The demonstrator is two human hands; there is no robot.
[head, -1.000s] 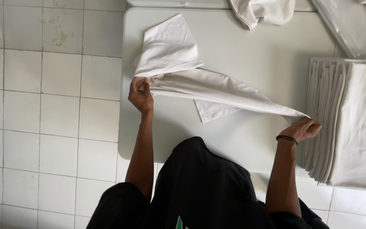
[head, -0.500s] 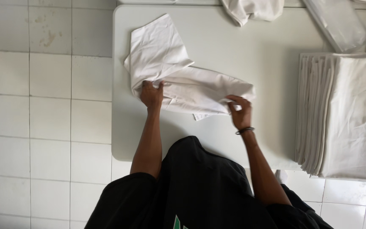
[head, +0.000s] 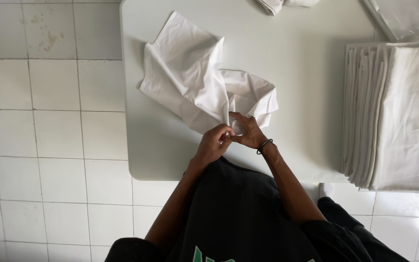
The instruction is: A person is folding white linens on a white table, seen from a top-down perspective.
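Note:
A white cloth (head: 197,80) lies bunched on the white table (head: 301,73), spreading up and to the left. My left hand (head: 213,144) and my right hand (head: 246,131) meet at the cloth's near edge, close to the table's front. Both pinch corners of the cloth together, fingers touching. A dark band circles my right wrist.
A tall stack of folded white cloths (head: 396,114) fills the table's right side. More loose white fabric (head: 287,4) lies at the far edge, and a clear plastic bag (head: 403,19) at the far right. White floor tiles (head: 49,121) lie to the left.
My hands, first stretched wide apart with the cloth pulled taut, have come together at the middle. The cloth has gone slack and folded onto the table.

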